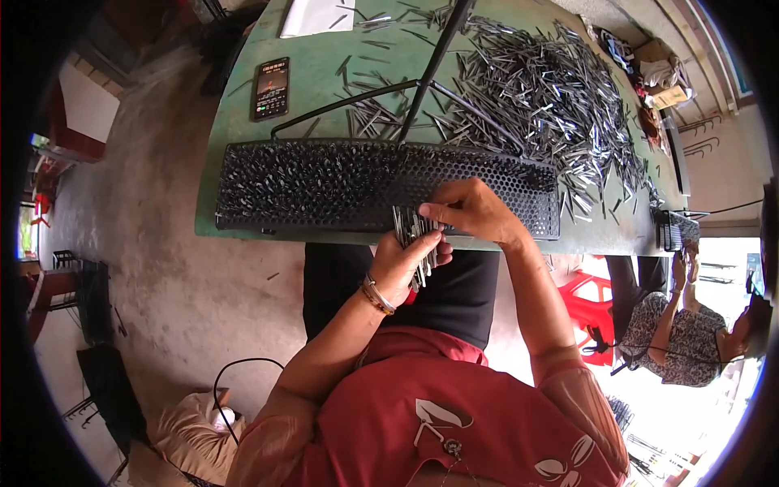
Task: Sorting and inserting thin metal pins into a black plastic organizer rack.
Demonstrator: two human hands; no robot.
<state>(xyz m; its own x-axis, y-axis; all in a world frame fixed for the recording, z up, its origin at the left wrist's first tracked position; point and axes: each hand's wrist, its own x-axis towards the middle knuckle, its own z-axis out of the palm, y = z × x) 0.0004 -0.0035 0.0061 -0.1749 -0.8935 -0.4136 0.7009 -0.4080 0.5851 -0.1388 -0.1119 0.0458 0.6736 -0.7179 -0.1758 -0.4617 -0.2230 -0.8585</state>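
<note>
A bundle of slim metal strips (401, 221) stands upright in my left hand (399, 264), whose fingers and thumb are wrapped round it just in front of the table edge. Close above it, my right hand (476, 213) is bent over with thumb and fingers drawn together at the top of the bundle. What they pinch, if anything, is hidden. Both hands are at the near side of a long black perforated rack (519, 191) with a grid of holes. Its left part is packed with upright strips (300, 183); the part by my right hand shows bare holes.
A large heap of loose strips (544, 89) covers the green table (235, 122) at the back right. A black bar frame (418, 93) rises behind the rack. A phone (271, 89) and white paper (318, 18) lie back left. At right, another person (677, 337) works near a smaller rack (672, 231).
</note>
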